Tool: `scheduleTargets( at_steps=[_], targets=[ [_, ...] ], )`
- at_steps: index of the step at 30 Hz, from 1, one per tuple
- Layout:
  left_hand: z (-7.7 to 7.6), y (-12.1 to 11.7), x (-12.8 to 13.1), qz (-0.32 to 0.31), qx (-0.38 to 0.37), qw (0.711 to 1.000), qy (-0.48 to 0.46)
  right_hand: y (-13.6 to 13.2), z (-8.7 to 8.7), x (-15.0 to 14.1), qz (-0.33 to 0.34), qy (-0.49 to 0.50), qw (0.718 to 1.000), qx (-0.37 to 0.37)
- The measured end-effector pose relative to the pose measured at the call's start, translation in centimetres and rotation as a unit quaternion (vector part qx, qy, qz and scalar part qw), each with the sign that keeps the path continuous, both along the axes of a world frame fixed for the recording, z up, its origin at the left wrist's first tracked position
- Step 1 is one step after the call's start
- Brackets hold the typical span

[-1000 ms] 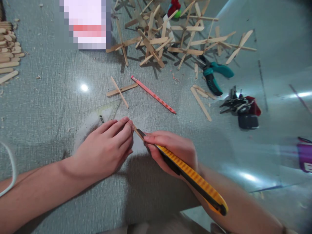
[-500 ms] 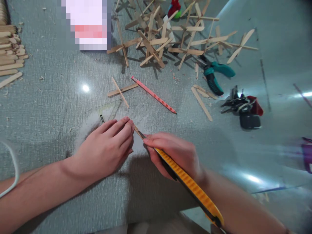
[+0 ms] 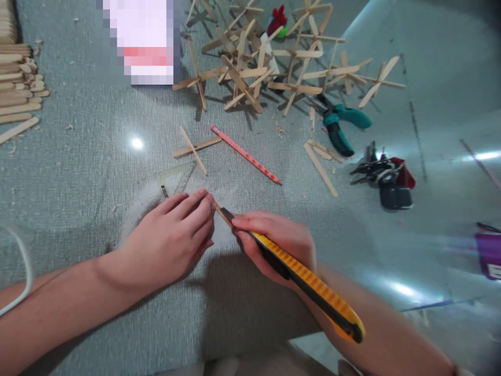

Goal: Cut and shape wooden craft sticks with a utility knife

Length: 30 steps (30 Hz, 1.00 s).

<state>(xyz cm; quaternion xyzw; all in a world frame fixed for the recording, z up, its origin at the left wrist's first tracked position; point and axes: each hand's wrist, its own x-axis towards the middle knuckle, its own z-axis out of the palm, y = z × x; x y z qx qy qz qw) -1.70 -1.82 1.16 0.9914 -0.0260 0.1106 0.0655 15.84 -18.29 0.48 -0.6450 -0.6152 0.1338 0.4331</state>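
Observation:
My right hand (image 3: 277, 243) is closed around a yellow and black utility knife (image 3: 313, 284), its blade pointing up and left against a thin wooden craft stick (image 3: 229, 221). My left hand (image 3: 182, 230) presses that stick down on the table, fingers together over its far end, so most of the stick is hidden. A clear set square (image 3: 178, 177) lies partly under the left fingers. Just beyond sit two craft sticks joined in a cross (image 3: 195, 149) and a pink pencil (image 3: 246, 155).
Several star-shaped stick assemblies (image 3: 246, 78) crowd the back. Teal-handled pliers (image 3: 340, 125), loose sticks (image 3: 321, 169) and a heap of black and red clips (image 3: 387, 177) lie to the right. Stacked craft sticks (image 3: 19, 89) stand far left; a white cable (image 3: 25, 256) crosses the left edge.
The knife blade has slid slightly up and left along the craft stick, and the handle's rear end has swung up. My left hand stays in place. The view has shifted slightly.

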Motion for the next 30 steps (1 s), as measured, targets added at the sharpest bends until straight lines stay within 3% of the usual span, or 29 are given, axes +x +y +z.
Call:
scheduleTargets(
  at_steps=[20, 30],
  targets=[
    [0.1, 0.02, 0.01, 0.0, 0.002, 1.0, -0.005, 0.25, 0.61, -0.23, -0.007, -0.018, 1.0, -0.014],
    [0.26, -0.11, -0.04, 0.002, 0.003, 1.0, 0.006, 0.09, 0.62, -0.19, 0.035, -0.015, 0.999, -0.027]
  ],
)
